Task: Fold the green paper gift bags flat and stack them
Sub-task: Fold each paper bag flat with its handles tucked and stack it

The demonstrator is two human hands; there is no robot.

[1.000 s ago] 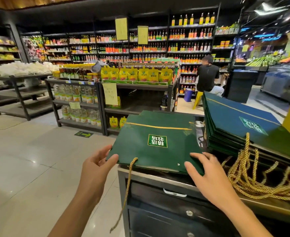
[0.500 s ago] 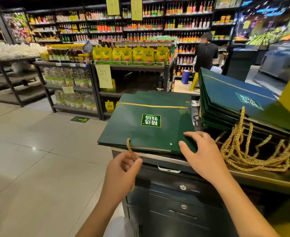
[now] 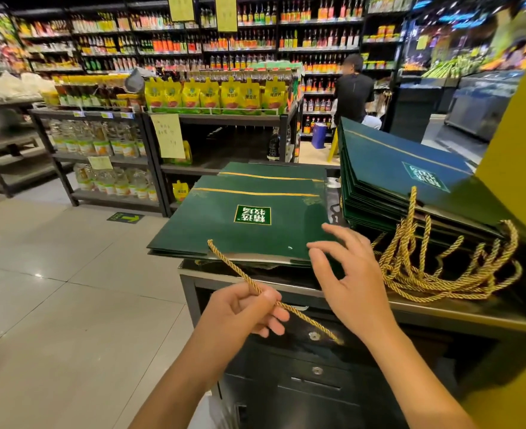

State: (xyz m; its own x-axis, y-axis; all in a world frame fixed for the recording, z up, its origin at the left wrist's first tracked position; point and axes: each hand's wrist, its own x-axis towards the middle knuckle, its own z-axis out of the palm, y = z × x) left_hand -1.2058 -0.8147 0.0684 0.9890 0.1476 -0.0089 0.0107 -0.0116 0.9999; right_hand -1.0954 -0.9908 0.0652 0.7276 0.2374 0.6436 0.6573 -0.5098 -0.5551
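A flat green gift bag (image 3: 240, 224) with a white label lies on top of a low stack on the black counter (image 3: 459, 314), its left edge overhanging. Its gold rope handle (image 3: 233, 267) runs down off the front edge. My left hand (image 3: 243, 311) is shut on that rope, just below the counter's edge. My right hand (image 3: 348, 274) hovers over the bag's near right corner, fingers apart and empty. A taller stack of folded green bags (image 3: 410, 181) sits to the right, tilted, with a tangle of gold handles (image 3: 441, 267) spilling forward.
The counter has drawers (image 3: 317, 351) below my hands. Tiled floor (image 3: 54, 289) opens to the left. Shop shelving (image 3: 218, 119) with yellow pouches and bottles stands behind the counter. A person in black (image 3: 353, 91) stands at the far shelves. A yellow pillar (image 3: 518, 150) is at the right.
My left hand left the bag's left edge, took hold of the gold rope handle and pulled it toward me. My right hand lifted off the bag's near right corner.
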